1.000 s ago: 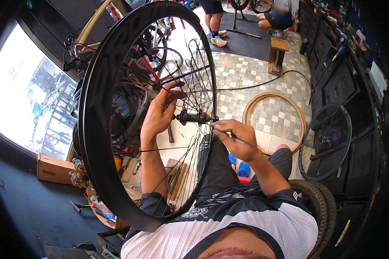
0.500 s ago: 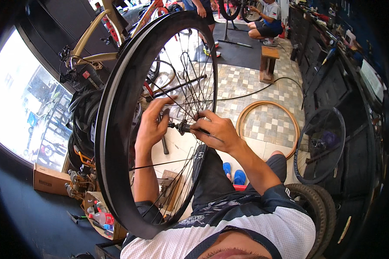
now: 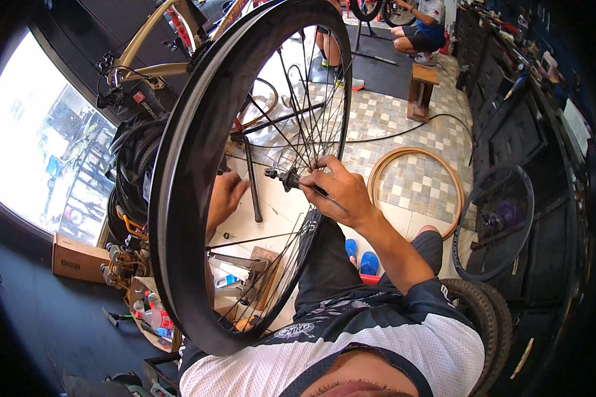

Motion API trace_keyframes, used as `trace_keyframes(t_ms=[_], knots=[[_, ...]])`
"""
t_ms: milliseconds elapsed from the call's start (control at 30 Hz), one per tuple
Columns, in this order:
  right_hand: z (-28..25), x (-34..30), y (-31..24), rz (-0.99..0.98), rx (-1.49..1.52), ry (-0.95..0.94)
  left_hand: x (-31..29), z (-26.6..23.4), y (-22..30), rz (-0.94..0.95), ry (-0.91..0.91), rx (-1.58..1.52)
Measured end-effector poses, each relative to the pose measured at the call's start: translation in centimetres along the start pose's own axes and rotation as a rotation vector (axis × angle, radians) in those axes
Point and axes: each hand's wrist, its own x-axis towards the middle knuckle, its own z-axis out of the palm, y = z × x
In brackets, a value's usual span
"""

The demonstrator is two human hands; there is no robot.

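A black bicycle wheel (image 3: 195,132) with a deep rim and black spokes stands upright, tilted, in front of my body. My right hand (image 3: 338,192) is closed round one end of its black hub (image 3: 287,178). Across those fingers runs a thin dark rod, its kind unclear. The hub's other end points bare toward my left hand (image 3: 225,198), which is apart from it, beside the rim's inner edge. That hand's fingers are loosely bent, with nothing visible in them; the rim hides part of the hand and forearm.
Tan tyres (image 3: 376,178) lie on the tiled floor, near a wooden stool (image 3: 420,89). Another wheel (image 3: 458,245) leans on dark cabinets at right. Knobby tyres (image 3: 500,324) are beside me. A cardboard box (image 3: 79,258) and bike frame (image 3: 153,70) stand left. A person (image 3: 427,30) crouches far off.
My left hand has come away from the hub, moving left and down behind the rim. My right hand stays on the hub. The view has shifted slightly.
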Motion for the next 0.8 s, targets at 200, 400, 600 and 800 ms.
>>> trace_keyframes(t_ms=[200, 400, 600, 800], knots=[[0.2, -0.1, -1.4, -0.019, -0.01, -0.032, 4.6, 4.0, -3.2, -0.246, -0.024, -0.604], [-0.3, 0.2, -1.1, -0.021, -0.037, -0.131, 6.5, 8.1, -3.9, -0.306, 0.017, -1.141], [-2.2, 0.7, -0.8, 0.024, 0.019, -0.361, 7.0, 9.4, -4.8, -0.402, 0.148, -1.378], [-2.1, 0.9, 0.7, 0.006, 0.23, -0.322, 8.3, 9.5, -7.0, -0.509, 0.339, -1.49]])
